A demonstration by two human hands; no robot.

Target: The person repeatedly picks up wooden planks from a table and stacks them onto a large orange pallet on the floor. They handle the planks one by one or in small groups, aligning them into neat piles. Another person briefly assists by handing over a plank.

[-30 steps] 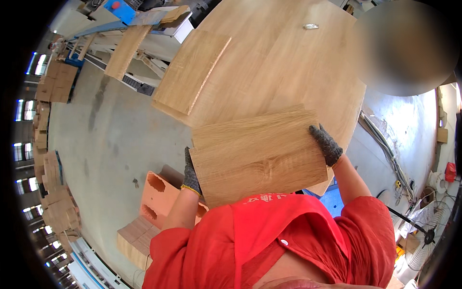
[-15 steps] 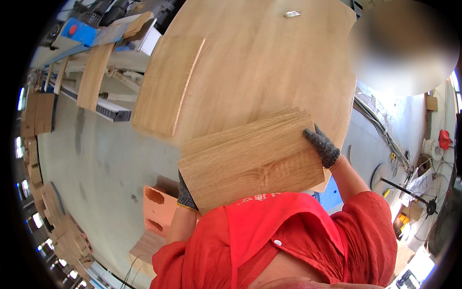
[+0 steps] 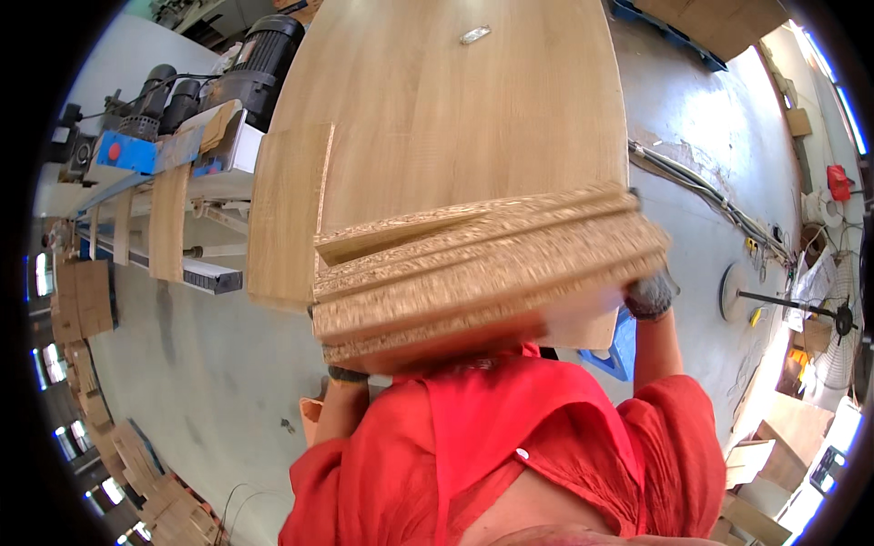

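A stack of several wood-grain chipboard panels (image 3: 482,278) is held between my two gloved hands in front of my chest, tipped so that the rough speckled edges show. My right hand (image 3: 652,293), in a dark grey glove, grips the right end; its fingers are partly behind the boards. At the left end my left hand (image 3: 348,373) is mostly hidden under the stack, with only the glove's cuff showing. One upper board is splayed apart from the others at the left. Behind the stack lies a large wood-grain tabletop (image 3: 473,118).
A single panel (image 3: 287,214) lies along the table's left side. Further left stands a machine with black motors (image 3: 264,59) and panels on its rail. Cables (image 3: 710,200) run over the floor at right, near a fan (image 3: 842,318). A small shiny packet (image 3: 474,35) lies on the tabletop.
The stack has been tilted up from lying face-up, so its edges now face me, and its boards have shifted apart. My right hand has moved slightly right. The view has shifted.
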